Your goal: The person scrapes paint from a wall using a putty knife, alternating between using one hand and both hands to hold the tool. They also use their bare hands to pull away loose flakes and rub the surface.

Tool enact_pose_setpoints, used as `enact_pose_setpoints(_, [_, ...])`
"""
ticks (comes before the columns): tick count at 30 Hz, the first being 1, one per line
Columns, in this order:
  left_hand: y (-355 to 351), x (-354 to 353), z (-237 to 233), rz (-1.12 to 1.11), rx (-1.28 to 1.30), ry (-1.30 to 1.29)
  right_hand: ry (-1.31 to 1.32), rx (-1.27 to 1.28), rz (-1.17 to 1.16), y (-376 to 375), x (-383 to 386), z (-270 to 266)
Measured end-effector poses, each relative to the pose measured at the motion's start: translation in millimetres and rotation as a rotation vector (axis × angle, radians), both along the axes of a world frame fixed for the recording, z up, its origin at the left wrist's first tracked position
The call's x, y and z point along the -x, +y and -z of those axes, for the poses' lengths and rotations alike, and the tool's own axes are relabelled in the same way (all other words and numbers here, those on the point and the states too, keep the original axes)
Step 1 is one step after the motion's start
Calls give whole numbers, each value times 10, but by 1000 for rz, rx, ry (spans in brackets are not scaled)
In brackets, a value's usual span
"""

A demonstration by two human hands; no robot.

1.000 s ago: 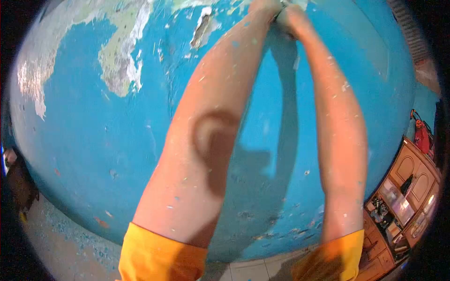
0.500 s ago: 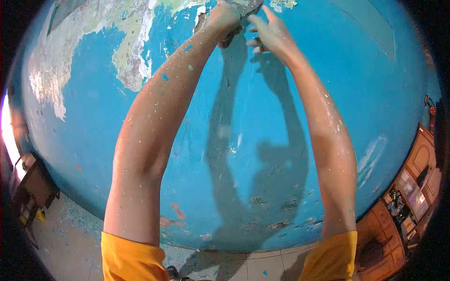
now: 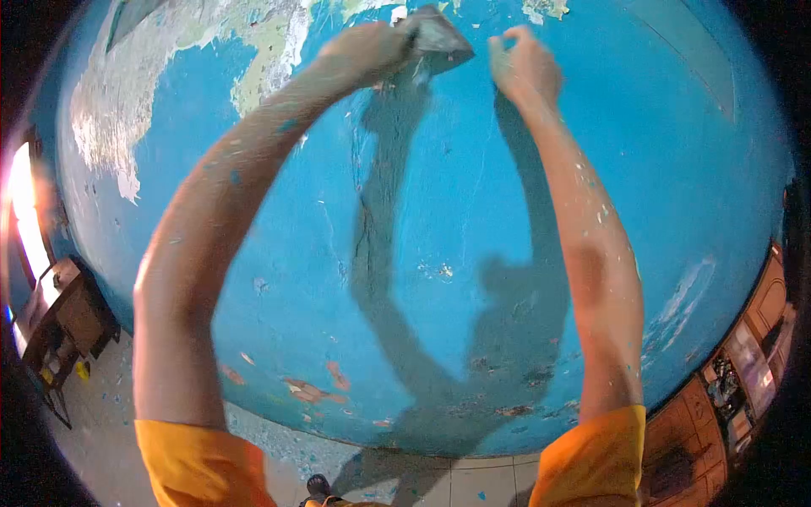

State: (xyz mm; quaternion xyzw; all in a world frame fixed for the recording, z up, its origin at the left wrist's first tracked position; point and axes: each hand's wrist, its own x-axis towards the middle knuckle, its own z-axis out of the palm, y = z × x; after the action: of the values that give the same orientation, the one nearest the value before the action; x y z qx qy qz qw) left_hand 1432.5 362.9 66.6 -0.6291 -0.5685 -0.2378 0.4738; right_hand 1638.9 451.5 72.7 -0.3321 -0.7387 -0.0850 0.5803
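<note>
Overhead, two hands meet one blue wall (image 3: pixel 507 253). The left hand (image 3: pixel 372 51) grips the single scraper (image 3: pixel 438 38), blade against the wall near the top. The right hand (image 3: pixel 525 69) is curled just beside it; contents indiscernible. Half a second earlier its fingers were spread.

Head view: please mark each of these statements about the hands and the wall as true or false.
1. The left hand holds a scraper against the wall. True.
2. The right hand also grips the scraper. False: it is apart from the scraper, to the right of the blade.
3. The wall is painted red. False: it is blue, with peeled patches at the upper left.
4. The sleeves are orange-yellow. True.
5. Wooden furniture stands at the lower left. True.
</note>
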Motion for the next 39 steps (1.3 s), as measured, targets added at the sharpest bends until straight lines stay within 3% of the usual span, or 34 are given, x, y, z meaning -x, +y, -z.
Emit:
enact_pose_setpoints(1, [-32, 148, -19, 2, -2, 5, 32, -394, 405, 22, -103, 13])
enact_pose_setpoints(3, [-8, 374, -79, -8, -19, 113, 80, -484, 467, 289, -404, -62])
enact_pose_setpoints(4, [79, 345, -93, 24, -85, 111, 76, -487, 469, 407, -530, -69])
enact_pose_setpoints(6, [434, 192, -377, 40, -43, 51, 222, -241, 587, 666, -614, -54])
enact_pose_setpoints(7, [576, 159, -511, 54, -4, 7, 218, -246, 571, 811, -595, -46])
enact_pose_setpoints(9, [129, -191, -454, -39, 62, -43, 324, -506, 623, 1081, -562, 84])
enact_pose_setpoints(10, [-34, -308, -433, -115, 116, -93, 323, -503, 618, 1099, -530, 94])
enact_pose_setpoints(12, [97, 400, -270, -109, -9, 281, 359, -559, 637, 1146, -505, 106])
enact_pose_setpoints(15, [-167, 562, -45, -158, 48, 149, 387, -630, 610, 1163, -465, 146])
enact_pose_setpoints(19, [-111, 690, -73, -214, 12, 201, 399, -609, 564, 1112, -413, 135])
enact_pose_setpoints(22, [-117, 474, 166, -65, -52, 69, 391, -588, 615, 1086, -337, 132])
enact_pose_setpoints(25, [-86, 451, 112, -8, 22, 2, 399, -625, 640, 1122, -334, 191])
enact_pose_setpoints(31, [145, 407, 92, 23, -29, -160, 406, -559, 691, 1062, -231, 255])
enact_pose_setpoints(34, [67, 424, 320, 67, -20, -220, 346, -588, 694, 1078, -257, 361])
enact_pose_setpoints(37, [364, 451, -136, 123, -94, -190, 366, -625, 692, 1098, -230, 354])
enact_pose_setpoints(39, [504, 236, -663, 232, -191, -418, 367, -638, 698, 1049, -216, 292])
